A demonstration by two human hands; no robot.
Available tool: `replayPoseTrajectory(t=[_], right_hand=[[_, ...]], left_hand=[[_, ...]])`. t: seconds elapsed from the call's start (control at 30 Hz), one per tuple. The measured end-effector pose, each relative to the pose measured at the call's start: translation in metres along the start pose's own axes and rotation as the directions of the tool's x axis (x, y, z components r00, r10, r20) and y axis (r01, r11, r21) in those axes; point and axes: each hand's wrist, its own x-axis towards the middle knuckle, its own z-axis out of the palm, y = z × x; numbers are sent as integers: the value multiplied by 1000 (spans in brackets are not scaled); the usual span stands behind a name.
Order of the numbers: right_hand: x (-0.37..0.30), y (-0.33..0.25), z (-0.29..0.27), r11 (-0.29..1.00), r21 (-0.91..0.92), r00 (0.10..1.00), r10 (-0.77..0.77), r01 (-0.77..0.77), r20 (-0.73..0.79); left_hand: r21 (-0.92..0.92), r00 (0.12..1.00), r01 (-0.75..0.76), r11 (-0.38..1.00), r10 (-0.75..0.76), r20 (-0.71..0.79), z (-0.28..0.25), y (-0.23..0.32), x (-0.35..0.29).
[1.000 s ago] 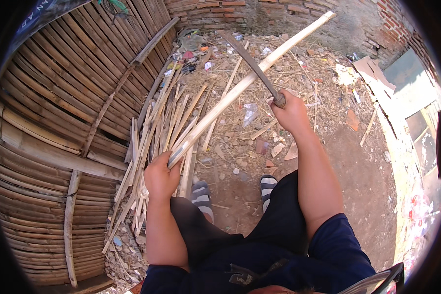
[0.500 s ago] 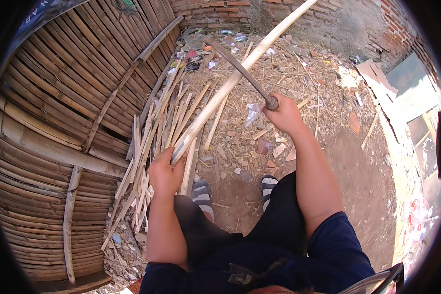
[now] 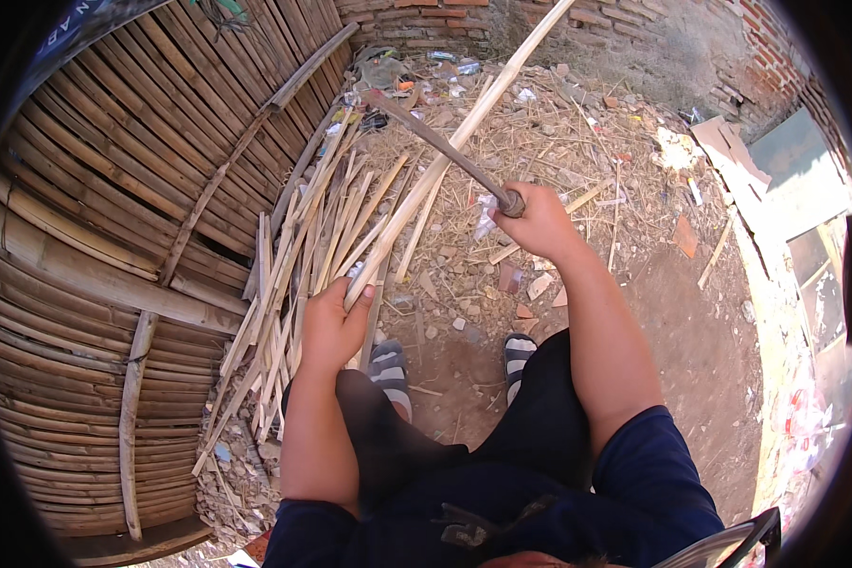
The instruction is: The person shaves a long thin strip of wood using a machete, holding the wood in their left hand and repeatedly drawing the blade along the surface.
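Observation:
A long pale bamboo strip [image 3: 506, 78] slants up and to the right from my left hand [image 3: 331, 327], whose fingers and thumb are closed round its lower end. My right hand [image 3: 544, 222] grips the dark handle of a machete [image 3: 437, 144]. Its long brown blade points to the upper left and crosses the strip about midway. Whether the blade touches the strip or passes above it, I cannot tell. The strip's far end reaches the top edge of the view, in front of the brick wall.
Several split bamboo strips [image 3: 298, 251] lie heaped along the slatted bamboo wall [image 3: 95, 189] on my left. Rubble, shavings and litter cover the ground ahead, up to the brick wall [image 3: 606, 38]. Pale boards [image 3: 729, 156] lean at the right. My sandalled feet [image 3: 388, 369] are below my hands.
The machete has shifted slightly left and down with my right hand. The strip shows a narrower face and its upper part lies farther left. My left hand has stayed almost in place.

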Motion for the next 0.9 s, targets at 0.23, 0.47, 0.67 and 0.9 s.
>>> replayPoseTrajectory(t=[0.23,0.47,0.67,0.9], right_hand=[[-25,-37,36,889,-349,943,-213,295,255],[4,14,-6,998,-29,997,59,-60,-40],[-18,-22,32,920,-321,950,-132,224,283],[-5,20,-31,988,-29,982,149,-154,-116]], left_hand=[[55,992,-105,993,108,-65,10,2,1],[123,992,-56,991,69,-108,5,1,-2],[183,983,-78,980,106,-148,9,2,0],[277,979,-64,959,114,-168,1,5,-4]])
